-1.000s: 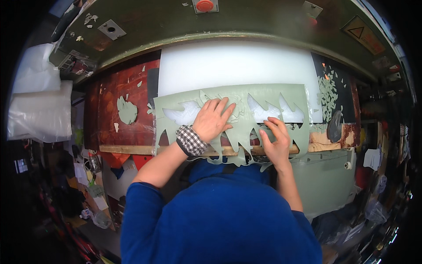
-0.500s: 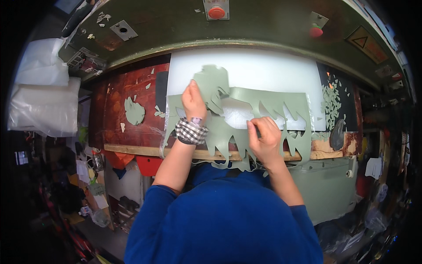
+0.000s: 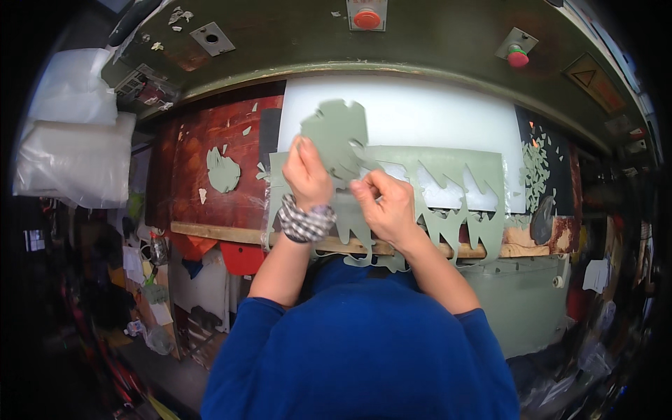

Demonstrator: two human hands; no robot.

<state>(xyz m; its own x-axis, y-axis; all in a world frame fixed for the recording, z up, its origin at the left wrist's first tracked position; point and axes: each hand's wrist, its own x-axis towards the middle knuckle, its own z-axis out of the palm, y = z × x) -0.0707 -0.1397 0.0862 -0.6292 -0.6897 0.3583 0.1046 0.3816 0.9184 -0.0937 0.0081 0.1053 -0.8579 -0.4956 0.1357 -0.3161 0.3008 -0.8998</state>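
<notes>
A loose stack of thin grey-green cut pieces (image 3: 337,129), with notched edges, is raised over the table in my left hand (image 3: 306,175); the fingers close around its left edge. My right hand (image 3: 387,210) is closed in a pinch just by the stack's lower right corner, where motion blurs the edge. Whether a piece is between those fingertips I cannot make out. Beneath both hands lies a grey-green sheet (image 3: 448,157) with rows of pointed cut-outs, its near strips hanging over the table's front edge. A smaller pile of similar pieces (image 3: 222,171) rests to the left.
Under the sheet is a white board (image 3: 420,105) on a reddish-brown table (image 3: 189,150). Many small green scraps (image 3: 535,164) lie at the right beside a dark rounded object (image 3: 542,220). A green machine beam (image 3: 294,42) with a red button (image 3: 367,19) spans the back. Clear plastic bags (image 3: 77,157) hang left.
My right hand has moved left and up, from over the sheet's cut-outs to the stack's lower right corner. My left hand still holds the stack in nearly the same place. The view has shifted slightly.
</notes>
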